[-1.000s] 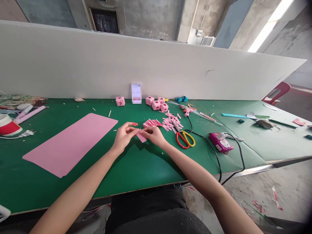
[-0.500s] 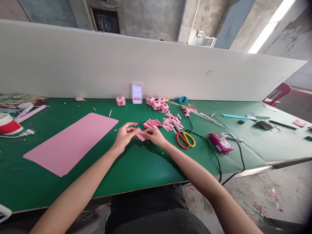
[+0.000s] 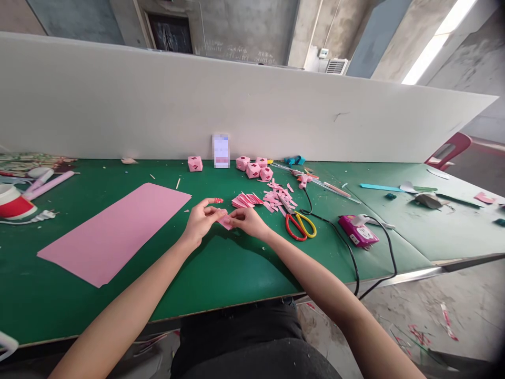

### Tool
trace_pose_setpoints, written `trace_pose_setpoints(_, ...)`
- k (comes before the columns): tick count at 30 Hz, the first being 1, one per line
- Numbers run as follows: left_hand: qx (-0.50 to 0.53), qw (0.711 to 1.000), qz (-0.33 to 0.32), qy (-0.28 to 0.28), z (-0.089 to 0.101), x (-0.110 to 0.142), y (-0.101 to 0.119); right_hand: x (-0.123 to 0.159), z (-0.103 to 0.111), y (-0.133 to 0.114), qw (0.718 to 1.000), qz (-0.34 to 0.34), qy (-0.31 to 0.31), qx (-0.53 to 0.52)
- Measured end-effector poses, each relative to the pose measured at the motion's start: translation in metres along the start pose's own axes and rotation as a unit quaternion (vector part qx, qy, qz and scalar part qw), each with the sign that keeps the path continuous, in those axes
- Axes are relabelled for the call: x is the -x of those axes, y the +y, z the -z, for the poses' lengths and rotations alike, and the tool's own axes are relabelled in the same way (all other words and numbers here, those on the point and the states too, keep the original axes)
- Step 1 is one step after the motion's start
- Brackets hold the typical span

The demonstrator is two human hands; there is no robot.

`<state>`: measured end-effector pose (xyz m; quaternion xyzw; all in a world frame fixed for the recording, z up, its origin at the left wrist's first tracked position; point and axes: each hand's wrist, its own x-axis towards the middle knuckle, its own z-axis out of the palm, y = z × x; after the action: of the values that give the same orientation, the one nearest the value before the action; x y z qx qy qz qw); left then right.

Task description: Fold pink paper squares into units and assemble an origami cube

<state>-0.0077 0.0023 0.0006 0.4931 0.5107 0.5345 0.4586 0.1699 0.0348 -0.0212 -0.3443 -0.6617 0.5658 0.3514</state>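
Between my two hands is a small piece of pink paper [image 3: 225, 221], held above the green table. My left hand [image 3: 200, 221] pinches its left side between thumb and fingers, and the index finger has a red mark near its tip. My right hand [image 3: 250, 222] grips the right side with thumb and fingertips. Just beyond the hands lie a fanned stack of pink paper strips [image 3: 246, 200] and a loose heap of pink paper scraps [image 3: 278, 197]. Scissors [image 3: 300, 226] with one red and one yellow handle rest right of my right hand.
Several folded pink paper boxes [image 3: 253, 169] stand at the back near a propped phone [image 3: 221, 151]. Large pink paper sheets [image 3: 118, 231] lie left. A pink glue gun [image 3: 303, 180], its black cord and a purple power adapter [image 3: 358, 231] are right. A white board [image 3: 252, 110] edges the table.
The pink paper piece has turned slightly and shifted a little to the left between my fingers. My right fingertips have moved slightly with it.
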Motion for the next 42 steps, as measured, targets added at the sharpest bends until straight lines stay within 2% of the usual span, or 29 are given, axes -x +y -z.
trace_pose_setpoints(3,0.002,1.000,-0.005,0.005,0.001,-0.001,0.000,0.002,0.001,-0.002,0.999,-0.021,-0.027,-0.041)
trace_pose_setpoints(7,0.000,1.000,0.000,-0.003,0.002,0.000,0.000,0.003,0.002,-0.004,0.999,-0.026,-0.022,-0.042)
trace_pose_setpoints(13,-0.050,0.995,0.004,-0.081,0.005,0.001,0.002,0.004,0.001,-0.005,0.999,-0.024,-0.018,-0.015)
trace_pose_setpoints(16,-0.045,0.997,-0.017,-0.065,0.004,0.001,0.004,0.003,0.002,-0.005,0.999,-0.026,-0.011,-0.023)
trace_pose_setpoints(19,-0.032,0.999,-0.014,-0.041,0.003,0.002,0.006,0.002,0.004,-0.006,1.000,-0.006,0.027,-0.006)
trace_pose_setpoints(22,-0.062,0.997,-0.014,-0.040,0.002,0.001,0.006,0.001,0.006,-0.007,0.993,0.043,0.080,0.071)
trace_pose_setpoints(27,-0.160,0.981,-0.097,-0.060,0.001,0.001,-0.002,0.005,0.004,-0.011,0.968,0.097,0.112,0.202)
trace_pose_setpoints(31,-0.174,0.973,-0.136,-0.063,-0.001,0.005,-0.001,0.008,-0.001,-0.013,0.942,0.148,0.124,0.276)
trace_pose_setpoints(35,-0.178,0.972,-0.145,-0.046,-0.004,0.008,0.003,0.006,0.000,-0.012,0.934,0.146,0.156,0.286)
trace_pose_setpoints(38,-0.187,0.970,-0.148,-0.034,-0.003,0.009,0.005,0.003,0.011,-0.009,0.932,0.125,0.183,0.286)
trace_pose_setpoints(42,-0.186,0.971,-0.146,-0.015,0.000,0.008,0.005,0.001,0.028,-0.006,0.916,0.083,0.247,0.304)
